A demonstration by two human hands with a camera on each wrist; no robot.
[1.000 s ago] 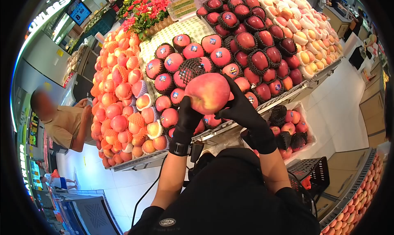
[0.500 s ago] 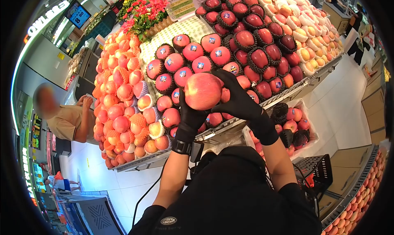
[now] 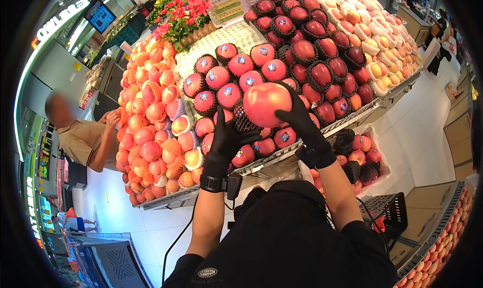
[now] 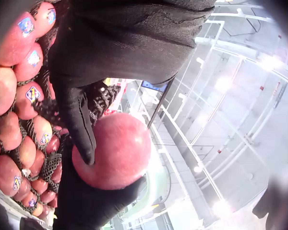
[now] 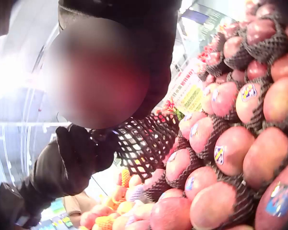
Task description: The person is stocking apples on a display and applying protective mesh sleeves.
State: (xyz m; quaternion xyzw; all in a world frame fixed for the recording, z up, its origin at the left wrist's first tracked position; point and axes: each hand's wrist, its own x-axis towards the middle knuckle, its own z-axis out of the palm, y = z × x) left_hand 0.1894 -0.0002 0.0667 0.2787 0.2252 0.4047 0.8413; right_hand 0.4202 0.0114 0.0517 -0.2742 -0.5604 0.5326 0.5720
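Observation:
A large red apple (image 3: 267, 105) without a net rests in my right hand (image 3: 304, 121), gripped above the display. In the left wrist view the right hand's black-gloved fingers curl round the apple (image 4: 120, 151) from below. My left hand (image 3: 225, 142), also gloved, is just left of the apple. It pinches a black foam fruit net (image 5: 146, 143), which stretches out from the fingertips in the right wrist view. Most of that net is hidden behind the apple in the head view. Stickered apples (image 3: 228, 96) in black nets lie in rows beneath both hands.
Darker red apples (image 3: 320, 74) fill the right of the stand, with peaches (image 3: 385, 52) in white nets beyond. Orange-netted fruit (image 3: 151, 151) is heaped at left, near a standing person (image 3: 83, 142). A crate of apples (image 3: 386, 170) and a black basket (image 3: 385, 210) sit low at right.
The apple was between both hands; now the right hand has it, moved right, and the left hand has drawn away leftward. The black net, earlier seen beyond the apple, now shows at its left.

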